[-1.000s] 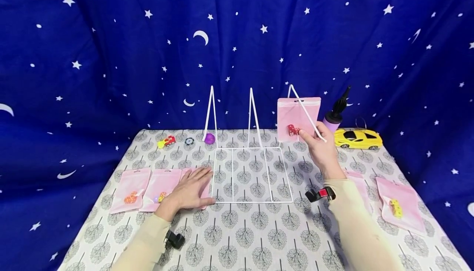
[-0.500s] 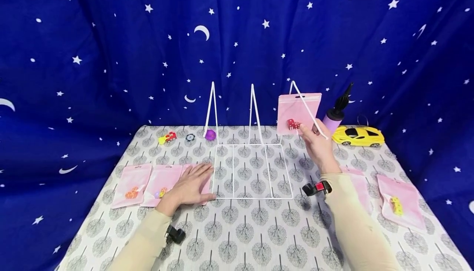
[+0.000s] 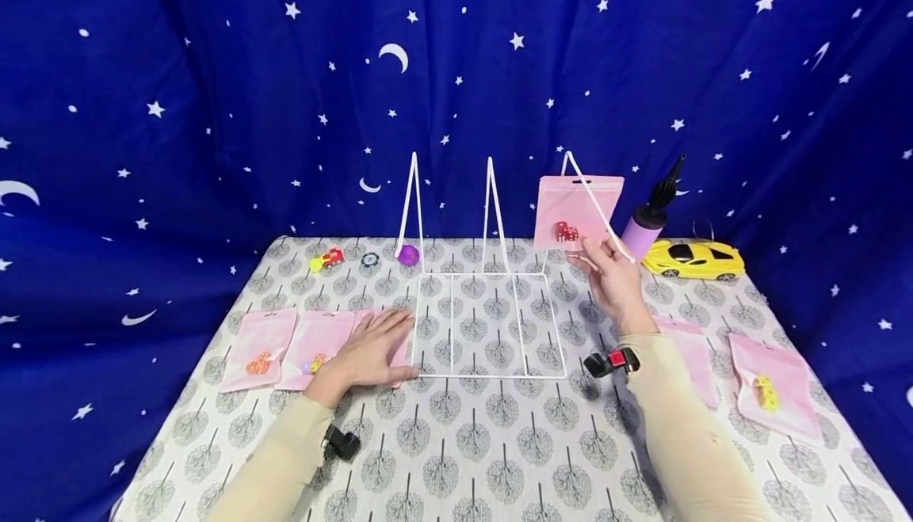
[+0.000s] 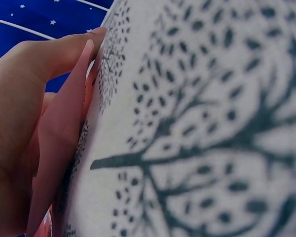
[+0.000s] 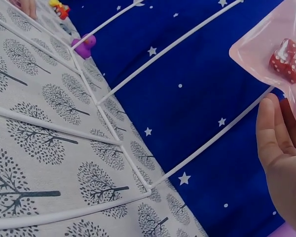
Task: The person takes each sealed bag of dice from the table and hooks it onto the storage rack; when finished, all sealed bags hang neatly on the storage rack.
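Observation:
A white wire rack (image 3: 494,377) stands mid-table with three sloping arms. From its right arm hangs a pink zip bag (image 3: 578,199) holding red dice (image 5: 286,61), the arm passing at its top slot. My right hand (image 3: 615,280) grips the bag's lower right corner, thumb in front and other fingers low behind. My left hand (image 3: 374,349) lies with straight fingers over another pink bag (image 4: 64,118) at the rack's left front corner, partly hiding it. Two more pink bags lie left of it, one with orange dice (image 3: 259,363), one with mixed dice (image 3: 314,363).
To the right lie a pink bag (image 3: 688,356) partly behind my sleeve and one with yellow dice (image 3: 766,394). Along the back are a toy truck (image 3: 328,260), a round token (image 3: 369,260), a purple duck (image 5: 84,46), a purple-black hand pump (image 3: 645,225) and a yellow toy car (image 3: 693,260).
The bag with red dice tilts, its lower edge rising slightly. My right hand's fingers now show below that edge. My left hand stays in place; the head view tips slightly down.

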A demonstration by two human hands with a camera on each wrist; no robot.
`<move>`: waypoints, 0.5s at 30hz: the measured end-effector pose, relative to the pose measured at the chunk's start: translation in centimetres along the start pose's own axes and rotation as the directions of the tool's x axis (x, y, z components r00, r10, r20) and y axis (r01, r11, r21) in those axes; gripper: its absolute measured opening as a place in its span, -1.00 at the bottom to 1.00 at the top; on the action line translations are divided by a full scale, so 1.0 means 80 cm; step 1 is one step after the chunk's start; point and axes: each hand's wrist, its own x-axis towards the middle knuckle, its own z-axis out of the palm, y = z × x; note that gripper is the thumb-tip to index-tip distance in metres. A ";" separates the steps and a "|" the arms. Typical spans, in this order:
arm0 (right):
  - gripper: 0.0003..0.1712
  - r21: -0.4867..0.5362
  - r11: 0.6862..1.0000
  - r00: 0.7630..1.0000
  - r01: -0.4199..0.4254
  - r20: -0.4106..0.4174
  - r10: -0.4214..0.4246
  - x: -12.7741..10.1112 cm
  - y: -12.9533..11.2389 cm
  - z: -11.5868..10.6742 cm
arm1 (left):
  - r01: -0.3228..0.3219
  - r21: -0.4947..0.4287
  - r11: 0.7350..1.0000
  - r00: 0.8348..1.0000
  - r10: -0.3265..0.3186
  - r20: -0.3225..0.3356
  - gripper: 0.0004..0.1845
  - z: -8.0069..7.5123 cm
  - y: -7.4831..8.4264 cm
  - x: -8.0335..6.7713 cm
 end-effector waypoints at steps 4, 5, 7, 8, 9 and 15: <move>-0.95 -0.004 0.999 0.999 -0.041 0.029 0.041 0.000 0.002 -0.007 | 0.008 -0.002 1.000 1.000 -0.008 0.012 0.09 -0.001 0.000 0.001; -0.95 -0.008 0.999 0.998 -0.051 0.036 0.051 0.000 0.003 -0.009 | 0.010 -0.003 1.000 1.000 -0.010 0.012 0.09 -0.001 0.000 0.002; -0.95 -0.009 0.998 0.997 -0.068 0.047 0.069 -0.001 0.004 -0.012 | 0.012 0.001 1.000 1.000 -0.012 0.012 0.09 -0.001 0.000 0.002; -0.94 -0.017 0.997 0.996 -0.074 0.045 0.075 -0.002 0.004 -0.014 | 0.012 0.001 1.000 1.000 -0.012 0.012 0.09 -0.001 0.000 0.002; -0.93 -0.025 0.996 0.996 -0.080 0.046 0.081 -0.004 0.005 -0.016 | 0.012 -0.001 1.000 1.000 -0.012 0.011 0.09 -0.001 0.000 0.002; -0.91 -0.185 0.979 0.994 -0.088 0.041 0.098 -0.016 0.001 -0.025 | 0.009 -0.017 1.000 1.000 -0.009 0.002 0.08 -0.001 0.001 -0.001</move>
